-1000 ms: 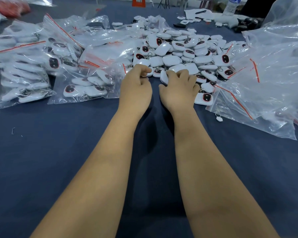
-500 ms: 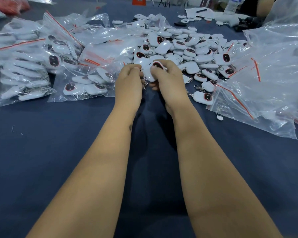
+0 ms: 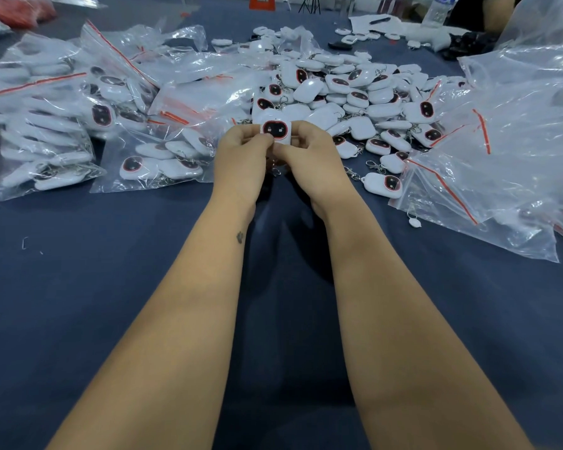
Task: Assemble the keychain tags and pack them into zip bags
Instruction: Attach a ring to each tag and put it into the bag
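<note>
Together, left hand, right hand pinching tag, pile's near edge

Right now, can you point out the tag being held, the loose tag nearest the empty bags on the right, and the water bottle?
held tag (image 3: pixel 276 130): head view, on its dark face.
loose tag (image 3: pixel 383 185): head view, on its white shell.
water bottle (image 3: pixel 441 8): head view, on its clear body below the label.

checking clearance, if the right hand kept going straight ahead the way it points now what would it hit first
Most likely the loose pile of white keychain tags just beyond the right hand, which with the left hand pinches one tag. Depth is unclear, so it might pass just above them.
</note>
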